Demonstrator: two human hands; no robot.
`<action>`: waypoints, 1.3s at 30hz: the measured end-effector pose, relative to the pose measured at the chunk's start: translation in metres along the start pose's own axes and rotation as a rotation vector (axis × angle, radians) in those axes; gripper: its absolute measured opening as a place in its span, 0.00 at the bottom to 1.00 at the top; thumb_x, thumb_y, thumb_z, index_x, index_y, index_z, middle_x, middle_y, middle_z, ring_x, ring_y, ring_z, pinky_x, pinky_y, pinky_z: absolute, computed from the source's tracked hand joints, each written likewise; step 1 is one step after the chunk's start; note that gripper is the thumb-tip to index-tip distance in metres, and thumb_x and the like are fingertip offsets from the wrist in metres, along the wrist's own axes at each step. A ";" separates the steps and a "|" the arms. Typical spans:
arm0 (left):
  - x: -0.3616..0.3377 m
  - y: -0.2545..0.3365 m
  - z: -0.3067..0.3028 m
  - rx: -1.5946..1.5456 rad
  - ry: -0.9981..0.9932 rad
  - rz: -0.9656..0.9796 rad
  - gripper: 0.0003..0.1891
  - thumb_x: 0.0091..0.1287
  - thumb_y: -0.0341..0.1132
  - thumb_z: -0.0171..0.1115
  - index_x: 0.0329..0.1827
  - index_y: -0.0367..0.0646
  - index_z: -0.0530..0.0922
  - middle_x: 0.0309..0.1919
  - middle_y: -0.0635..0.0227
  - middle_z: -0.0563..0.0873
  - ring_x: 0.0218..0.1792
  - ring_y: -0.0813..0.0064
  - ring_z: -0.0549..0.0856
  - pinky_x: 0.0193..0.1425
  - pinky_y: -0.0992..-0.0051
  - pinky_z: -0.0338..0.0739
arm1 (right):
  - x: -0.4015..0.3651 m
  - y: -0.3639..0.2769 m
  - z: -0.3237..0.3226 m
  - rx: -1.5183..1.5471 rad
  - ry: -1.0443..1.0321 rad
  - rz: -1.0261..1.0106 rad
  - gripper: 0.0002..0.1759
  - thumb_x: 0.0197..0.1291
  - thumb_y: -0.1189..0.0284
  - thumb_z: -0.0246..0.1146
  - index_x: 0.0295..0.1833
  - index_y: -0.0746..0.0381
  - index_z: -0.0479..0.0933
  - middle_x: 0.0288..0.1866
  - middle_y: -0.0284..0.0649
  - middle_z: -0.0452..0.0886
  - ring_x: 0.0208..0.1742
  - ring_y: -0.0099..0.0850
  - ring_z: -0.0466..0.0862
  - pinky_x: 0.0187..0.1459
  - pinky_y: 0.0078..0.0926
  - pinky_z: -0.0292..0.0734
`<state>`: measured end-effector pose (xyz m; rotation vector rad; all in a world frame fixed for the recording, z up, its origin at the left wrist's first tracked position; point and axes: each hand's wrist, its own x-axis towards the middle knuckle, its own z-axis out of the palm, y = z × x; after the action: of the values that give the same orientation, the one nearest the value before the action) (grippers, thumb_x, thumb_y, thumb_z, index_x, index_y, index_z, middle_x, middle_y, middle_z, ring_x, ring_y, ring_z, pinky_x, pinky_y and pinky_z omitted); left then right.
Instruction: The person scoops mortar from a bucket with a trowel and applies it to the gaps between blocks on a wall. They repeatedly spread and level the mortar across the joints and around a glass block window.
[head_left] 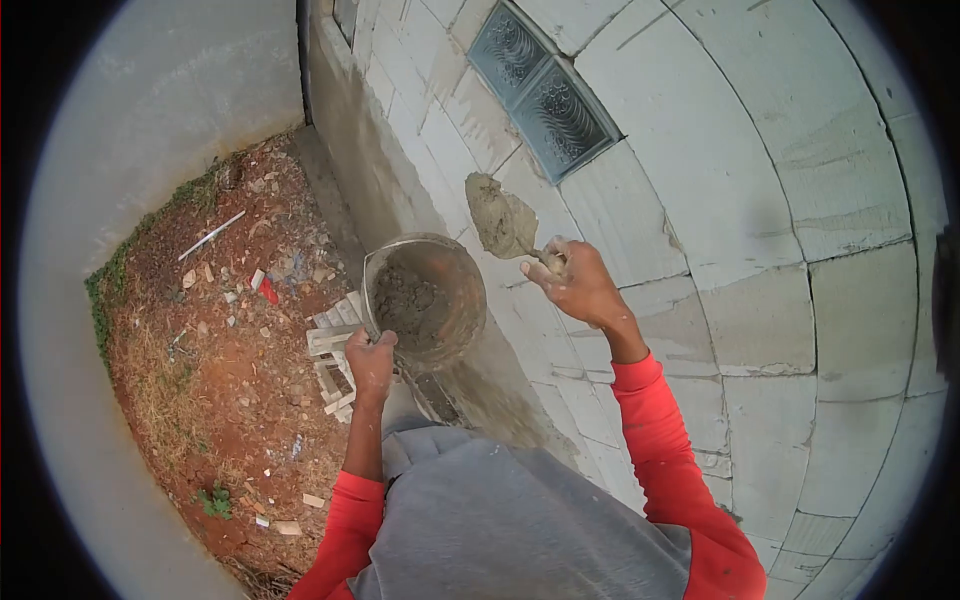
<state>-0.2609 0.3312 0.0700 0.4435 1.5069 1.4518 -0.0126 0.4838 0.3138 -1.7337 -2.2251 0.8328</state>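
My right hand [582, 284] is closed around the handle of a trowel [503, 220], whose blade is coated with grey wet mortar. The blade is up beside the block wall [645, 225], just below the glass blocks. Lower and to the left, my left hand [371, 364] grips the near edge of a bucket [462, 305]. Grey mortar [408, 303] lies inside the bucket, and its inner wall is smeared with more. The bucket is tilted with its mouth facing me.
Two patterned glass blocks [540, 85] are set in the wall. Below the bucket is a stack of pale slatted pieces [335, 340]. Reddish soil [235, 370] with rubble and a white stick [211, 236] spreads left, bounded by a plain grey wall [180, 110].
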 end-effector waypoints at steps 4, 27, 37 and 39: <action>0.015 -0.041 -0.039 0.076 0.029 0.040 0.11 0.64 0.20 0.65 0.48 0.32 0.88 0.39 0.72 0.90 0.39 0.82 0.83 0.46 0.76 0.78 | -0.002 -0.073 -0.069 0.218 -0.084 -0.068 0.16 0.71 0.64 0.74 0.36 0.66 0.82 0.22 0.34 0.77 0.17 0.20 0.72 0.21 0.23 0.66; 0.006 -0.039 -0.144 0.144 0.266 -0.080 0.12 0.62 0.21 0.64 0.48 0.25 0.86 0.39 0.67 0.90 0.37 0.76 0.84 0.44 0.72 0.79 | -0.012 -0.014 -0.128 0.232 0.191 0.278 0.17 0.77 0.64 0.66 0.43 0.69 0.85 0.25 0.36 0.79 0.18 0.22 0.76 0.20 0.25 0.72; 0.012 -0.040 -0.130 0.171 0.194 -0.156 0.12 0.60 0.21 0.64 0.45 0.25 0.87 0.39 0.66 0.90 0.37 0.75 0.84 0.45 0.73 0.79 | 0.021 -0.048 -0.170 0.072 0.353 0.232 0.17 0.75 0.66 0.65 0.38 0.69 0.84 0.23 0.35 0.77 0.20 0.23 0.75 0.21 0.29 0.70; 0.010 -0.051 -0.132 0.162 0.202 -0.166 0.12 0.60 0.22 0.64 0.45 0.25 0.87 0.39 0.66 0.90 0.36 0.75 0.84 0.45 0.73 0.79 | 0.012 -0.051 -0.177 -0.114 0.331 0.216 0.16 0.75 0.67 0.65 0.37 0.69 0.85 0.22 0.34 0.77 0.20 0.23 0.73 0.21 0.29 0.69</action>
<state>-0.3551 0.2536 -0.0030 0.2662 1.7875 1.2795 0.0272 0.5414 0.4848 -2.0216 -1.9263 0.4217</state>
